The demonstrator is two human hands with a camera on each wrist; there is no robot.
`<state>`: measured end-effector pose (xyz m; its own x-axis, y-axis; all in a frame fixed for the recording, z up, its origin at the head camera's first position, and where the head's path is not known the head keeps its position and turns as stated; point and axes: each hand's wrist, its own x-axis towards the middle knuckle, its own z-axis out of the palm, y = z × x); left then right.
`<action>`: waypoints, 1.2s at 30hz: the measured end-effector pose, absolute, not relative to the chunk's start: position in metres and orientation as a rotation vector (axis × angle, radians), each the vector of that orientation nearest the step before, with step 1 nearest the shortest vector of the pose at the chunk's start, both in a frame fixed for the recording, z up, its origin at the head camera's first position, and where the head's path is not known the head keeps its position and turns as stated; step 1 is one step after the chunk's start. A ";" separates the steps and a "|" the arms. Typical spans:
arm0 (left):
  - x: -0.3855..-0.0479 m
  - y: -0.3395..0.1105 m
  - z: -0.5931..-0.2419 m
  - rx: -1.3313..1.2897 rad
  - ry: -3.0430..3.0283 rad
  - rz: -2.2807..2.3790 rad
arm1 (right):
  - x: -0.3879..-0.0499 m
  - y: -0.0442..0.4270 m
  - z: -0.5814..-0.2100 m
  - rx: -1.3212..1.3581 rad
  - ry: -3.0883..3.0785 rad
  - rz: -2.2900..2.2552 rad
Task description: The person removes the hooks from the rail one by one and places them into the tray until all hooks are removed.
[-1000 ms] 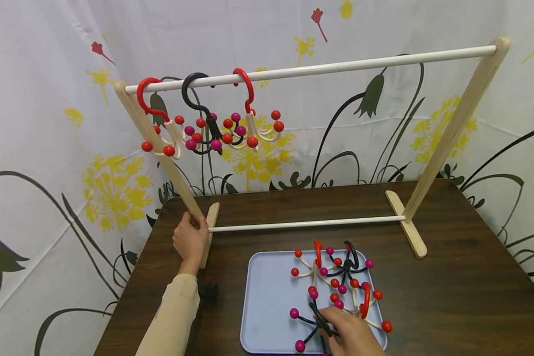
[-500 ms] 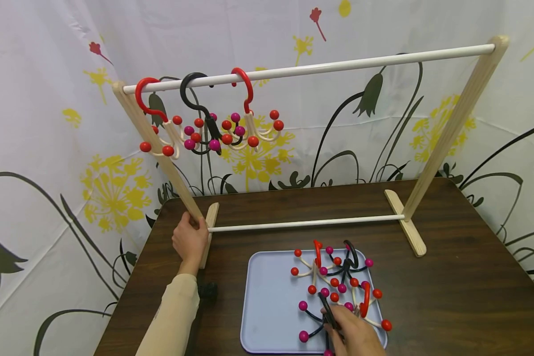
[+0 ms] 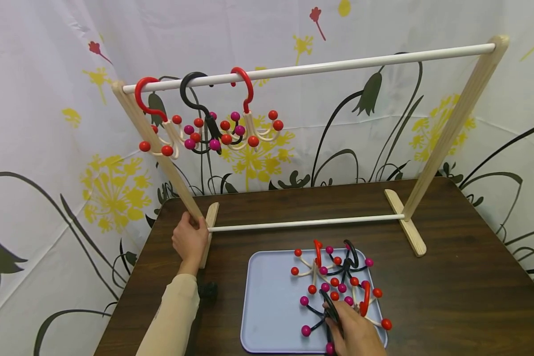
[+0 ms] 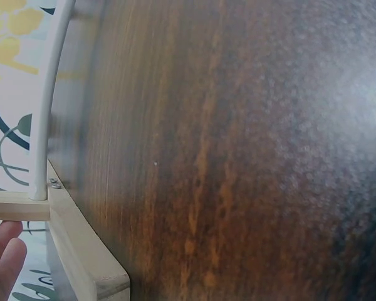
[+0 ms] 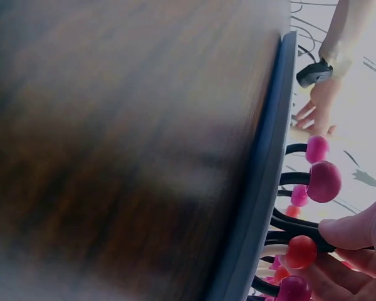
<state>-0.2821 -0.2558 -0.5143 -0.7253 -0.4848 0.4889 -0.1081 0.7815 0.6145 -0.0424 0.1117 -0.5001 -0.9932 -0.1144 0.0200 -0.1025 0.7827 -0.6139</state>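
Shifted slightly right and far since the earlier frame: the black hanger (image 3: 327, 313), together with the right hand (image 3: 358, 330) that pinches it. Position of the left hand (image 3: 190, 242) is unchanged.

Head view: the black hanger lies at the far left of the right hand, over the near part of the tray (image 3: 267, 296). Its hook runs from far left to near right, with the magenta-tipped arms spread chiefly to the left. The right hand is the nearer one; the left hand is well apart, clamped on the foot end of the left post (image 3: 178, 183). The top rail (image 3: 338, 66) is far of and above the black hanger, with three hangers on its left part and bare rail to their right. The near red hanger (image 3: 365, 299) is just beside the right hand, on its right. Two more hangers occupy the far right of the tray; the left part of the tray is bare. The brown counter (image 3: 467, 277) extends right of the tray.

Left wrist view: fingertips meet the left post beside the wooden foot (image 4: 81, 251).

Right wrist view: thumb and fingers are together on the dark stem, which points away from the tray. A red ball (image 5: 301, 252) is close by the thumb. Whether the arms touch the tray cannot be told.
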 end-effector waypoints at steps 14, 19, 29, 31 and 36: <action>-0.281 -0.255 -0.513 0.417 -2.298 -0.743 | -0.031 0.118 -0.480 -0.056 2.902 -0.978; -0.283 -0.255 -0.513 0.432 -2.295 -0.750 | -0.026 0.123 -0.466 0.005 2.888 -0.952; -0.284 -0.256 -0.515 0.429 -2.308 -0.751 | -0.015 0.131 -0.419 0.023 2.941 -1.182; -0.284 -0.256 -0.516 0.430 -2.311 -0.750 | -0.015 0.133 -0.410 -0.031 2.983 -1.239; -0.283 -0.256 -0.515 0.427 -2.310 -0.750 | -0.031 0.142 -0.391 -0.340 3.141 -1.256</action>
<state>-0.2827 -0.2562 -0.5150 -0.7268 -0.4790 0.4922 -0.0984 0.7819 0.6156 -0.0311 0.1420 -0.3908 -0.9471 -0.0873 0.3089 -0.2762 0.7119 -0.6457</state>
